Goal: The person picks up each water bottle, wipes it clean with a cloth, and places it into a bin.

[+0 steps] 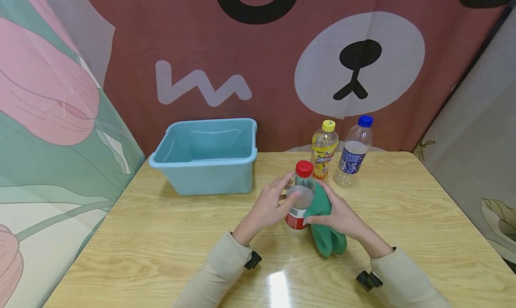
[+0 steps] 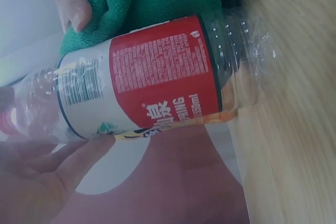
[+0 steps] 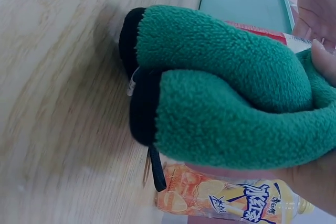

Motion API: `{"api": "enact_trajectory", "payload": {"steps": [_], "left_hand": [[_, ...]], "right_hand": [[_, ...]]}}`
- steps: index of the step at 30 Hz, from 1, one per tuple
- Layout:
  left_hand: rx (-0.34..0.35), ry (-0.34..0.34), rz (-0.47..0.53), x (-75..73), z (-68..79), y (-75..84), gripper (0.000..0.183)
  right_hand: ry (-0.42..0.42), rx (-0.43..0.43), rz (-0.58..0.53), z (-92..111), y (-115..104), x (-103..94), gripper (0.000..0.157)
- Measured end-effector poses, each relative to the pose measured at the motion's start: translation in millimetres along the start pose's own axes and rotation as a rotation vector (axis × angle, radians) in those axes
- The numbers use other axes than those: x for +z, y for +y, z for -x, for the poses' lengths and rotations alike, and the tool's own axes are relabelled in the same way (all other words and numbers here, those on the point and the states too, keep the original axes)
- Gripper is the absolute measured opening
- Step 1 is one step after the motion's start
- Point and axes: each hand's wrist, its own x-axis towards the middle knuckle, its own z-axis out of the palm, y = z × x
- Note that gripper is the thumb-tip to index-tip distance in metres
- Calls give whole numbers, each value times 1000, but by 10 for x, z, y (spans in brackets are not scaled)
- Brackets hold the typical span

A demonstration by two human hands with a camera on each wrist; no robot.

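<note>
A clear plastic bottle with a red cap and a red-and-white label stands upright in front of me. My left hand grips its upper part, thumb across the front. In the left wrist view the bottle's label shows a barcode and small print. My right hand holds a folded green towel against the bottle's right side, its lower folds hanging down. Seen from the right wrist, the plush towel has black ends and a small black loop.
Behind the hands stand a yellow-capped drink bottle and a blue-capped bottle. A light blue plastic bin sits at the back left of the wooden table. A printed cloth hangs along the table's far edge.
</note>
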Motion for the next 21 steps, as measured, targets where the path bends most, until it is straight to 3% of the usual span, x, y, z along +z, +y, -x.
{"api": "enact_trajectory", "payload": {"steps": [5, 11, 21], "left_hand": [[-44, 41, -11, 44, -5, 18, 59], [-15, 91, -38, 67, -16, 17, 58], [-40, 42, -18, 36, -16, 20, 58]], "right_hand": [[-15, 12, 17, 3, 28, 0, 92], [-19, 23, 47, 19, 68, -27, 91], [-19, 8, 23, 86, 57, -178, 90]]}}
